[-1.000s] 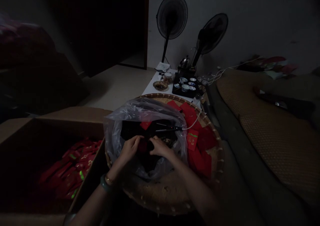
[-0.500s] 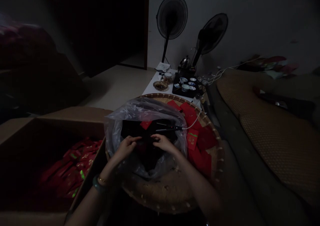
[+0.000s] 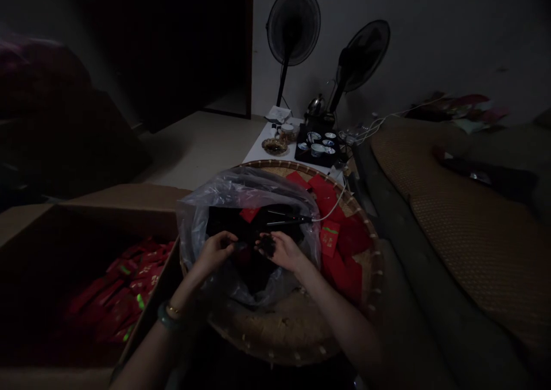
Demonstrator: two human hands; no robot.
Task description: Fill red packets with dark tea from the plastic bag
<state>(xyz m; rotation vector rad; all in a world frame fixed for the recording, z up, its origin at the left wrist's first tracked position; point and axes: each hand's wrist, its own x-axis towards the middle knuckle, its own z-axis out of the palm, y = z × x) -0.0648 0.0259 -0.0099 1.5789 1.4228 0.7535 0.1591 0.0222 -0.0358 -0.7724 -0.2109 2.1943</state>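
Over the mouth of a big clear plastic bag (image 3: pixel 241 177), both hands work above dark contents (image 3: pixel 258 275). My left hand (image 3: pixel 217 251) is closed, thumb and fingertips pinching what looks like a small clear bag (image 3: pixel 241 245), faint in the gloom. Palm up, my right hand (image 3: pixel 284 251) cups a clump of dark loose bits (image 3: pixel 266 244) like tea leaves. Just beyond the hands lie a slim black hair straightener (image 3: pixel 286 221) with a white cord and a red packet (image 3: pixel 248 214). The bag stands in a round woven bamboo tray (image 3: pixel 275 335).
Red packets (image 3: pixel 330 238) cover the tray's right side. To the left stands an open cardboard box (image 3: pixel 129 195) holding many red packets (image 3: pixel 129 281). A white table with a tea tray (image 3: pixel 318 159), two fans (image 3: pixel 293 25) and a mat-covered seat (image 3: pixel 456 206) lie beyond.
My right hand has turned palm up and now shows a dark clump in it. My left fingers have curled from pointing into a pinch. The view has shifted slightly.
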